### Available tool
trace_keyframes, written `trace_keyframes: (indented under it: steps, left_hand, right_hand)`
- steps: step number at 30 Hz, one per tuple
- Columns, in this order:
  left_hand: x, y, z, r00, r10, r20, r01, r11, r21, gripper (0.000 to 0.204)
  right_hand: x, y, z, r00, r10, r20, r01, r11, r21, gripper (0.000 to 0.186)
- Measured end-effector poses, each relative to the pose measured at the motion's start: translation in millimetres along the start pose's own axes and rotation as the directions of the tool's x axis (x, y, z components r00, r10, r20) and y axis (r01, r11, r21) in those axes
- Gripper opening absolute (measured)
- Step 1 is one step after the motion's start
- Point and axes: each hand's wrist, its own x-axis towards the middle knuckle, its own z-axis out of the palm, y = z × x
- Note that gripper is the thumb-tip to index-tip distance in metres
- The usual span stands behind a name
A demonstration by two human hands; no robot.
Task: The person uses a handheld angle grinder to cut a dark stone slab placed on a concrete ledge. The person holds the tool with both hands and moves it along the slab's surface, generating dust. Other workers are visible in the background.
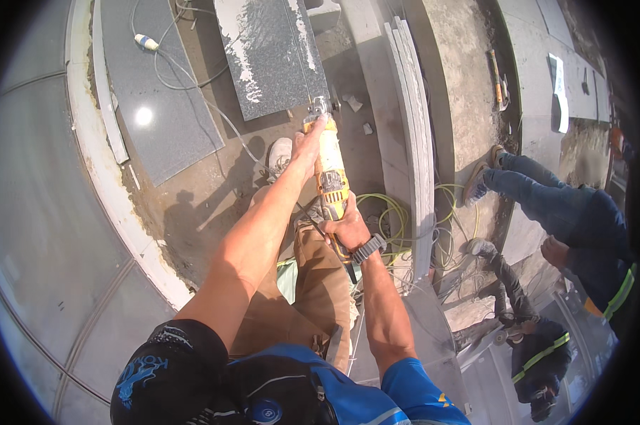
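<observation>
A yellow angle grinder (330,159) is held out in front of me, its metal head pointing away. My left hand (308,147) is closed round the front of its body, just behind the head. Farther back, my right hand (350,228) wraps the rear grip, with a watch on that wrist. The grinder's head lies at the near right corner of a dark grey stone slab (267,67) streaked with white. Whether the disc touches the slab I cannot tell. A grey cable (228,122) runs along the left of the slab toward the grinder.
Another polished slab (153,99) lies at left, with a cable connector (146,42) on it. Long stone strips (413,142) stand at right beside a coiled yellow-green hose (394,212). A hammer-like tool (499,81) lies beyond. Two people (575,212) (539,350) are at far right.
</observation>
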Motion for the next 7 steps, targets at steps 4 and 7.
trace_keyframes:
  steps: [4, 7]
  left_hand:
    - [-65, 0, 5, 0.997, -0.075, 0.027, 0.077, 0.995, -0.067, 0.061]
    - [-113, 11, 13, 0.983, -0.106, 0.149, 0.121, 0.988, -0.093, 0.054]
  right_hand:
    - [-62, -24, 14, 0.996, -0.074, -0.056, 0.068, 0.991, -0.111, 0.093]
    - [-103, -28, 15, 0.984, -0.151, -0.095, 0.113, 0.941, -0.318, 0.096]
